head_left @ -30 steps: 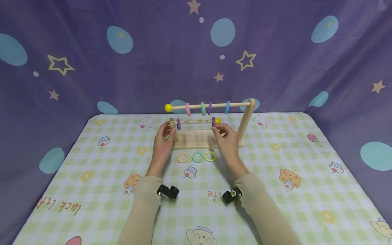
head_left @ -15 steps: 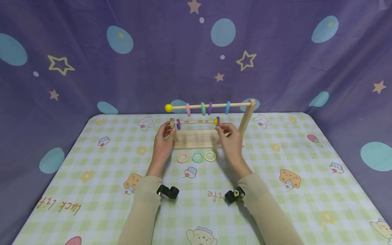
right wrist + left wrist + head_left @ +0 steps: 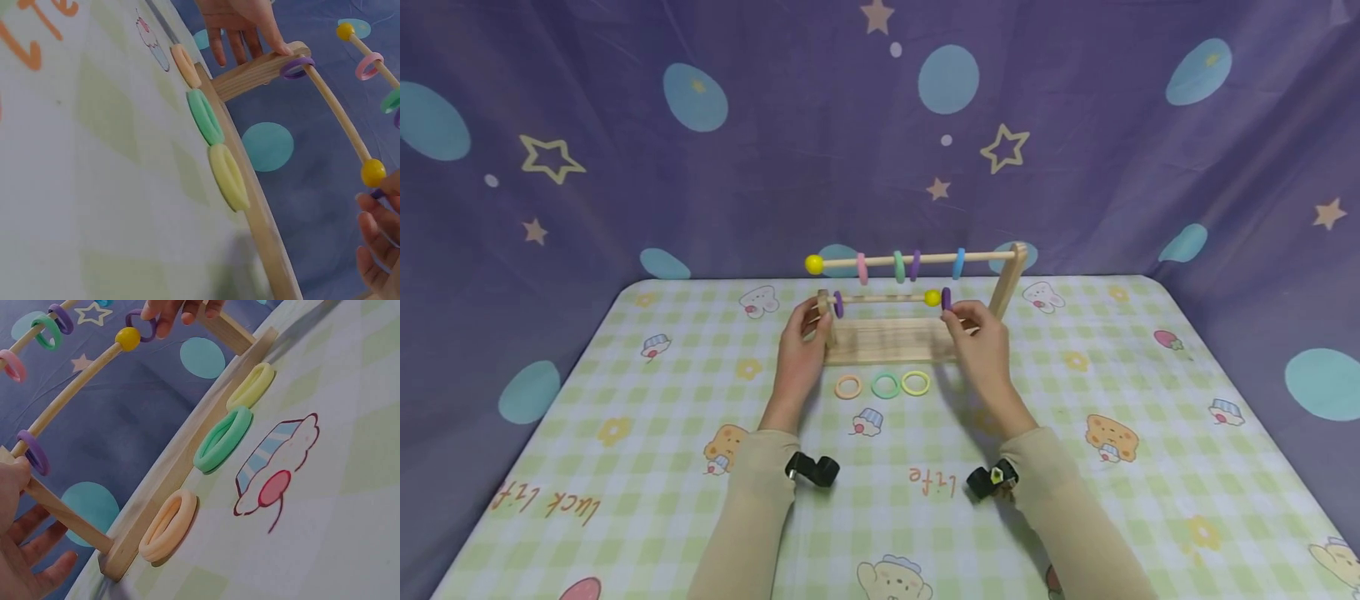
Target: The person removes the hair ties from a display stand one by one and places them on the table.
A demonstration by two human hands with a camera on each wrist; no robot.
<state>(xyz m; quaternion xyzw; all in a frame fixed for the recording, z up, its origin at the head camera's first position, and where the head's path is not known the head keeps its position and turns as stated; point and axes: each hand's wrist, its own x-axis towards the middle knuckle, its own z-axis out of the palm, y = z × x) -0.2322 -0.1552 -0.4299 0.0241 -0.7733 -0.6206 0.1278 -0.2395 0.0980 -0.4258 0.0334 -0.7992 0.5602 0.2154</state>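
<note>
A wooden rack (image 3: 891, 342) carries two dowels with yellow end balls. My left hand (image 3: 802, 346) holds its short left post (image 3: 75, 519), thumb at the top and fingers behind. On the lower dowel, a purple ring (image 3: 294, 68) hangs close to that post. My right hand (image 3: 981, 342) pinches another purple ring (image 3: 946, 299) between thumb and fingertips. This ring is just right of the lower dowel's yellow ball (image 3: 932, 298), off the dowel. The right wrist view hides most of it behind the fingers.
Pink (image 3: 862, 269), green (image 3: 898, 267), purple and blue (image 3: 958, 264) rings hang on the upper dowel. Orange (image 3: 168, 525), green (image 3: 222, 439) and yellow (image 3: 250, 386) rings lie on the checked tablecloth before the rack. A tall post (image 3: 1006, 283) stands at the rack's right.
My right hand has moved right, sliding the purple ring along the lower dowel, over the yellow ball and off its end. The left hand has stayed on the post.
</note>
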